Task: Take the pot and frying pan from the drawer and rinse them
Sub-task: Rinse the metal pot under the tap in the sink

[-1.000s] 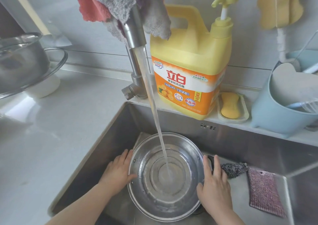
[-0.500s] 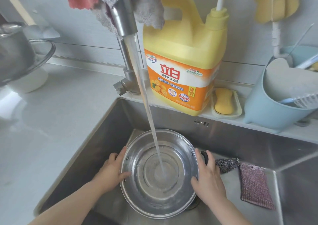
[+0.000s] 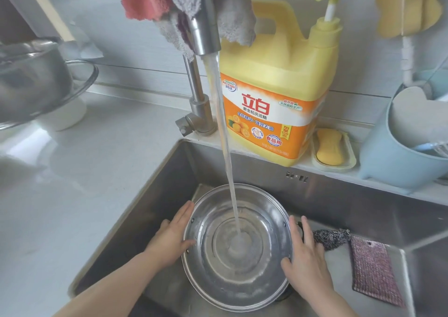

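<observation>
We keep the pot (image 3: 236, 246) level on the sink (image 3: 155, 195) floor, centred under the tap's stream (image 3: 224, 135). Our left hand (image 3: 173, 238) and right hand (image 3: 304, 256) press flat, fingers extended against opposite sides of its rim; we should swirl gently so nothing slops out.

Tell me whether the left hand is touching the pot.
Touching. The head view shows the left hand pressed flat against the pot rim, thumb on its edge, with no gap visible.
</observation>
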